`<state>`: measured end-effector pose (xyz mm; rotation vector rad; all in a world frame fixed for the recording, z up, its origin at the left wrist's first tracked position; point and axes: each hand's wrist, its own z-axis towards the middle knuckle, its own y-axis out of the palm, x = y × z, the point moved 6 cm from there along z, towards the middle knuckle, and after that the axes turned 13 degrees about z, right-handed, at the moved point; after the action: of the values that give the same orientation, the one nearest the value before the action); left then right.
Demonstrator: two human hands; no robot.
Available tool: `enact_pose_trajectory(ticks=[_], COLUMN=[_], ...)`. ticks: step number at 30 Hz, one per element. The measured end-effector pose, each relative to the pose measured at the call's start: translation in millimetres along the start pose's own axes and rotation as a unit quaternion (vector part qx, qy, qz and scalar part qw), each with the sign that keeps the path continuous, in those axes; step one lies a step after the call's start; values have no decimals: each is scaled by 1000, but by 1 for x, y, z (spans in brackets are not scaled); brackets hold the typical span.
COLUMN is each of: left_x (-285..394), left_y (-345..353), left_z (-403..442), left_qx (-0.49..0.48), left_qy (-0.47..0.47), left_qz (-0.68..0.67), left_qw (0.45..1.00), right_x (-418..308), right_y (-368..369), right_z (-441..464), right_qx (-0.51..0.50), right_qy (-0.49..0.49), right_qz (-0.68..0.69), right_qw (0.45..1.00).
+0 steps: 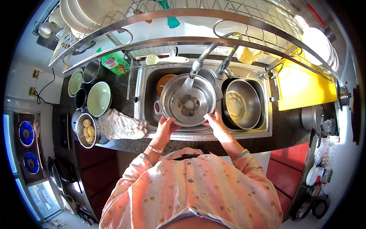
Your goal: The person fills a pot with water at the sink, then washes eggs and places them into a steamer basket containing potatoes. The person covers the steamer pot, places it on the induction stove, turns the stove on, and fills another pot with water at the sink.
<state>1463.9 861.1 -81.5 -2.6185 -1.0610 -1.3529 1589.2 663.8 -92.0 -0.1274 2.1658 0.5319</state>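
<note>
A person in a striped, patterned shirt (pixel 190 173) holds a steel pot (pixel 207 101) over the left basin of a double sink (pixel 139 91) as water (pixel 187 87) sprays into it from a tap (pixel 196 67). The left hand (pixel 165 127) grips the pot at its near left edge, below a loop handle (pixel 157 107); the right hand (pixel 215 121) pinches the near right rim, thumb uppermost. Dark, rounded shapes show at the pot's bottom, though through the spray they may be contents or merely reflections. An orange-brown bowl (pixel 163 84) sits partly hidden behind the pot, and a large metal bowl (pixel 252 102) fills much of the right basin. On the table (pixel 291 126) to the left, a crumpled cloth (pixel 120 125) lies beside a small pan (pixel 86 142) of pale, rounded food pieces (pixel 87 123).

The likeliest trouble is a slip: wet metal held by its edge rather than its handles could slide from the fingers, more so as water adds weight. A sharp tilt toward the body could send water over the near edge, and a sideways swing could knock the bowl behind.
</note>
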Motion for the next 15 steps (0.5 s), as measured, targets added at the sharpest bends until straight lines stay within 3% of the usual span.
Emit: enact_pose_trajectory(ticks=[15], left_x=[-1], left_y=[0], left_z=[0], left_qx=[9], left_qy=[-9], left_qz=[-2], left_qw=[1000], right_x=[2], right_y=[0], right_z=[-1], right_qx=[9], right_qy=[4], right_qz=[4], right_qw=[1000])
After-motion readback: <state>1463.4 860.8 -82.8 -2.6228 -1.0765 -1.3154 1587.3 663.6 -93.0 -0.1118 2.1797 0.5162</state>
